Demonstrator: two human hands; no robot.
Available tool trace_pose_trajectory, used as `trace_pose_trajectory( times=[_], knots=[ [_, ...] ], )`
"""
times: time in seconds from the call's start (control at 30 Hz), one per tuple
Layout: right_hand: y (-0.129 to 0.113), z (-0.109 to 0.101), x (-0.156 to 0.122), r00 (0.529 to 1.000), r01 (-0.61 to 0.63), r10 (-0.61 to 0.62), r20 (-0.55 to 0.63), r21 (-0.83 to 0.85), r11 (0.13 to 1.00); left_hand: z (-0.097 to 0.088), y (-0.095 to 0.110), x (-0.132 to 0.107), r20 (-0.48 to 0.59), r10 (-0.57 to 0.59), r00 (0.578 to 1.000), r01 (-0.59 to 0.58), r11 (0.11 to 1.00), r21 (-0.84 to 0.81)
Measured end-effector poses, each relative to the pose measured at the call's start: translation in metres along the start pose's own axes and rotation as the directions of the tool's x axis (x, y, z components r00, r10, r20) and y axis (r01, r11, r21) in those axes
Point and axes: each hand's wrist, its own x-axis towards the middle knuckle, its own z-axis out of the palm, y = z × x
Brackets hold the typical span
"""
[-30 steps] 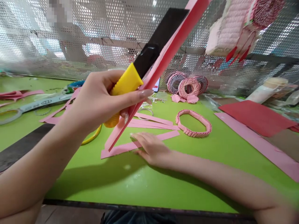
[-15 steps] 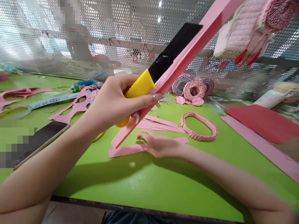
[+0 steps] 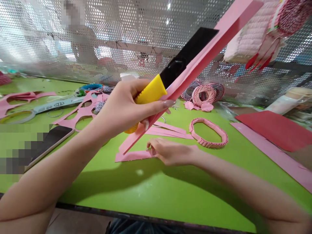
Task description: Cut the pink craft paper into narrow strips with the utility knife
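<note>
The step in hand looks like handling the flat pink strip (image 3: 133,156) near the green table's (image 3: 151,198) front edge. The right hand (image 3: 165,151) curls at it, grasp unclear; lifting calls for a clean pinch. The left hand (image 3: 124,105) clasps a yellow-and-black cutter (image 3: 170,71) and a folded strip (image 3: 212,52), which crowd that space. Loose strips (image 3: 168,131) lie just behind; a phone (image 3: 57,134) lies toward the left edge.

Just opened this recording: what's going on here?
A person's left hand holds a yellow-and-black cutter together with a folded pink strip, both slanting up to the right. The right hand has its bent fingers at a flat pink strip on the green table. Just beyond lie more pink strips, with a pink ring to their right.
</note>
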Motion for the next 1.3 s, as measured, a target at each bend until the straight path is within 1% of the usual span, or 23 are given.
trace_pose_trajectory(
  times=[0.13, 0.33, 0.47, 0.6, 0.73, 0.83, 1.0, 1.07, 1.17, 1.3],
  knots=[
    [-0.001, 0.002, -0.001, 0.999, 0.002, -0.004, -0.033, -0.053, 0.999, 0.000, 0.001, 0.000, 0.017, -0.004, 1.000, 0.004, 1.000, -0.022],
    [0.001, 0.011, -0.001, 0.992, -0.073, 0.063, -0.111, -0.086, 0.994, 0.000, 0.001, 0.000, 0.018, -0.010, 1.000, 0.011, 1.000, -0.013],
    [0.000, 0.012, -0.001, 0.992, -0.075, 0.061, -0.111, -0.124, 0.989, -0.002, 0.001, -0.001, 0.016, -0.006, 1.000, 0.006, 1.000, -0.029],
    [0.000, 0.009, -0.004, 0.989, -0.082, 0.058, -0.135, -0.180, 0.980, -0.004, 0.001, 0.000, 0.074, -0.016, 0.997, 0.016, 1.000, 0.009],
    [0.001, 0.007, -0.005, 0.990, -0.089, 0.059, -0.127, -0.245, 0.965, -0.003, 0.002, -0.001, 0.029, -0.016, 0.999, 0.017, 1.000, -0.023],
    [-0.002, 0.006, -0.005, 0.991, -0.100, 0.069, -0.119, -0.281, 0.954, -0.001, 0.002, -0.001, 0.027, -0.022, 0.999, 0.023, 0.999, -0.039],
    [-0.005, 0.004, -0.004, 0.991, -0.101, 0.072, -0.115, -0.268, 0.958, -0.002, 0.003, -0.001, 0.071, 0.029, 0.997, -0.028, 1.000, -0.007],
    [-0.004, 0.004, -0.004, 0.992, -0.086, 0.061, -0.109, -0.243, 0.966, -0.001, 0.004, -0.002, 0.060, 0.033, 0.998, -0.034, 0.999, 0.010],
    [-0.001, 0.005, -0.004, 0.994, -0.069, 0.050, -0.095, -0.207, 0.976, 0.000, 0.005, -0.003, 0.014, 0.031, 0.999, -0.031, 0.999, 0.011],
    [0.000, 0.002, -0.006, 0.994, -0.051, 0.033, -0.104, -0.174, 0.983, 0.000, 0.005, -0.002, 0.022, -0.010, 1.000, 0.010, 1.000, -0.011]
  ],
)
